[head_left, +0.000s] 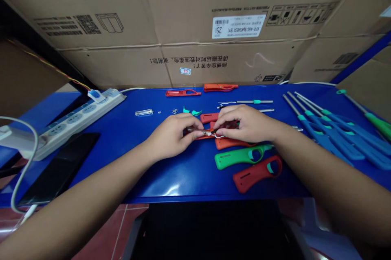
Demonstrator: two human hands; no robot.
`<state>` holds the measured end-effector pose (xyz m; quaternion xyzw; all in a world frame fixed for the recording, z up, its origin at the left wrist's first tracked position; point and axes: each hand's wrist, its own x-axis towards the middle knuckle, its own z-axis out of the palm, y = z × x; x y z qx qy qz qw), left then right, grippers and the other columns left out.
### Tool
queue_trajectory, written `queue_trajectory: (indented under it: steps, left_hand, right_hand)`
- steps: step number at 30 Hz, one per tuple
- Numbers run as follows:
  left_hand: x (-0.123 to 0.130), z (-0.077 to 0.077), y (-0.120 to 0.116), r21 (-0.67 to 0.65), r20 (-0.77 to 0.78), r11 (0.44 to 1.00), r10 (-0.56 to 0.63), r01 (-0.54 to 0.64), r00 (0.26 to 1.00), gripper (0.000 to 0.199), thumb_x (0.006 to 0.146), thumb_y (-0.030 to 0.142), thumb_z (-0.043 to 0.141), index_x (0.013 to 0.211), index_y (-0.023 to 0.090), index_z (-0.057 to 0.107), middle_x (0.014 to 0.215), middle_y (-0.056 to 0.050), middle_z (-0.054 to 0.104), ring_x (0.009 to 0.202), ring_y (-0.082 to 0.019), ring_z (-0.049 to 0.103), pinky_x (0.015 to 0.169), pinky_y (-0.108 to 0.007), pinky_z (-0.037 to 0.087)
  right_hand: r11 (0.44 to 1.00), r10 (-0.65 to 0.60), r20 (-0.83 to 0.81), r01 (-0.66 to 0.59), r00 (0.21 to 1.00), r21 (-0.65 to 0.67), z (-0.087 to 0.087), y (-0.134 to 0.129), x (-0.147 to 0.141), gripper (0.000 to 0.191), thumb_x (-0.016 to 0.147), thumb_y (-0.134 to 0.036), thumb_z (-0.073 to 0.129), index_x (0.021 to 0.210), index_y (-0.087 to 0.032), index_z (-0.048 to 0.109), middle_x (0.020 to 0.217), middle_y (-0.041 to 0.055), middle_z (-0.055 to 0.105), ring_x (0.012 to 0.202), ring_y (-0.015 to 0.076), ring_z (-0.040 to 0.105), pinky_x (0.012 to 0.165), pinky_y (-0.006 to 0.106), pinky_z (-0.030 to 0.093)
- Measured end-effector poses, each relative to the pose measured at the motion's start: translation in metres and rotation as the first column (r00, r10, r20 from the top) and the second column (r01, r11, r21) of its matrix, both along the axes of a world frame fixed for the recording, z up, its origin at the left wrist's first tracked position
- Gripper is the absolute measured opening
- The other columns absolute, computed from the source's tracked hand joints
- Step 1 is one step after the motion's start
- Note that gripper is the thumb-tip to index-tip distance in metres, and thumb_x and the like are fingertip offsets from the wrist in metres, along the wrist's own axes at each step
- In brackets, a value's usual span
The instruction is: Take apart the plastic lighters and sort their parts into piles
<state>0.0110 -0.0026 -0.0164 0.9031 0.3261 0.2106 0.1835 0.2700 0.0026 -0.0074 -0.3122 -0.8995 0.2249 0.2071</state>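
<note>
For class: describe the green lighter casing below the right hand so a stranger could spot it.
On the blue table, find the person's right hand. Just below it lie three casings; yours is the middle, green one, with an orange casing above and a red one below.

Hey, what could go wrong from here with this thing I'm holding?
The thin white wire at the red plastic lighter casing, held between your left hand and right hand, could snag or pull loose. The tiny metal parts on the blue table could get brushed aside and lost.
</note>
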Motion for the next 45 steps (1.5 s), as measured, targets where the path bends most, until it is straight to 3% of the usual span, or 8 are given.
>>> queue_trajectory:
  steps: [5, 13, 19, 24, 32, 38, 42, 45]
  left_hand:
    - [0.002, -0.001, 0.000, -0.005, 0.005, 1.000, 0.008, -0.008, 1.000, 0.017, 0.099, 0.027, 0.050, 0.095, 0.018, 0.064, 0.092, -0.004, 0.071, 0.084, -0.018, 0.065, 0.079, -0.031, 0.050]
    - [0.002, 0.000, -0.004, 0.084, 0.078, 0.996, -0.006, 0.000, 0.997, 0.008, 0.095, 0.017, 0.054, 0.101, 0.018, 0.059, 0.096, -0.004, 0.068, 0.087, -0.017, 0.064, 0.080, -0.030, 0.051]
    - [0.001, -0.003, -0.005, 0.124, 0.167, 0.992, -0.051, 0.030, 0.985, 0.026, 0.096, 0.020, 0.056, 0.122, 0.018, 0.062, 0.107, -0.007, 0.069, 0.099, -0.018, 0.065, 0.090, -0.032, 0.051]
    - [0.002, -0.006, -0.003, 0.091, 0.223, 0.994, 0.034, -0.055, 0.974, 0.021, 0.097, 0.026, 0.055, 0.108, 0.017, 0.071, 0.099, -0.006, 0.072, 0.091, -0.018, 0.067, 0.085, -0.031, 0.052]
    - [0.008, -0.011, -0.005, -0.183, 0.274, 0.974, 0.184, -0.137, 0.944, 0.026, 0.097, 0.035, 0.053, 0.101, 0.018, 0.072, 0.083, -0.002, 0.074, 0.072, -0.014, 0.068, 0.069, -0.026, 0.053]
    - [0.010, -0.021, 0.002, -0.606, 0.333, 0.787, 0.382, -0.114, 0.862, 0.038, 0.094, 0.051, 0.055, 0.103, 0.015, 0.067, 0.081, -0.004, 0.069, 0.060, -0.014, 0.069, 0.053, -0.024, 0.055]
    - [0.006, -0.024, 0.008, -0.487, 0.342, 0.866, 0.310, -0.115, 0.887, 0.035, 0.092, 0.048, 0.059, 0.100, 0.016, 0.069, 0.083, -0.005, 0.073, 0.068, -0.014, 0.071, 0.064, -0.026, 0.057]
    - [0.002, -0.017, 0.010, -0.362, 0.273, 0.931, 0.150, -0.043, 0.950, 0.026, 0.092, 0.039, 0.059, 0.099, 0.017, 0.071, 0.087, -0.005, 0.075, 0.075, -0.015, 0.070, 0.072, -0.028, 0.056]
  right_hand:
    - [0.999, -0.047, 0.109, 0.046, 0.993, 0.015, 0.002, 0.010, 0.017, 0.020, 0.093, -0.031, 0.058, 0.098, -0.021, 0.075, 0.093, 0.0056, 0.070, 0.082, 0.0174, 0.063, 0.078, 0.032, 0.048]
    - [0.994, 0.082, 0.193, -0.067, 0.978, -0.083, 0.005, 0.014, 0.028, 0.025, 0.086, -0.025, 0.062, 0.109, -0.020, 0.072, 0.110, 0.0073, 0.071, 0.098, 0.0199, 0.064, 0.089, 0.035, 0.050]
    - [0.992, 0.108, 0.189, -0.093, 0.976, -0.089, 0.006, 0.012, 0.029, 0.021, 0.086, -0.022, 0.060, 0.102, -0.019, 0.072, 0.103, 0.0069, 0.068, 0.092, 0.0179, 0.063, 0.087, 0.033, 0.050]
    - [0.996, 0.077, 0.205, -0.067, 0.976, -0.053, 0.006, 0.012, 0.031, 0.017, 0.084, -0.024, 0.064, 0.099, -0.018, 0.069, 0.097, 0.0060, 0.065, 0.084, 0.0166, 0.060, 0.077, 0.030, 0.049]
    - [0.994, 0.076, 0.252, -0.095, 0.965, 0.062, 0.004, 0.004, 0.018, 0.007, 0.086, -0.021, 0.061, 0.087, -0.017, 0.067, 0.084, 0.0036, 0.063, 0.072, 0.0143, 0.056, 0.065, 0.027, 0.041]
    - [0.985, 0.127, 0.326, -0.158, 0.937, 0.072, 0.008, -0.003, 0.008, 0.008, 0.088, -0.018, 0.057, 0.083, -0.018, 0.064, 0.083, 0.0033, 0.064, 0.074, 0.0156, 0.054, 0.067, 0.028, 0.039]
    - [0.977, 0.198, 0.241, -0.210, 0.950, 0.025, 0.021, -0.011, 0.009, 0.010, 0.091, -0.020, 0.057, 0.085, -0.018, 0.064, 0.085, 0.0037, 0.063, 0.080, 0.0161, 0.055, 0.072, 0.029, 0.041]
    - [0.970, 0.232, 0.129, -0.220, 0.964, -0.104, 0.037, -0.013, 0.027, 0.013, 0.093, -0.028, 0.060, 0.086, -0.019, 0.065, 0.086, 0.0028, 0.063, 0.078, 0.0142, 0.057, 0.071, 0.028, 0.044]
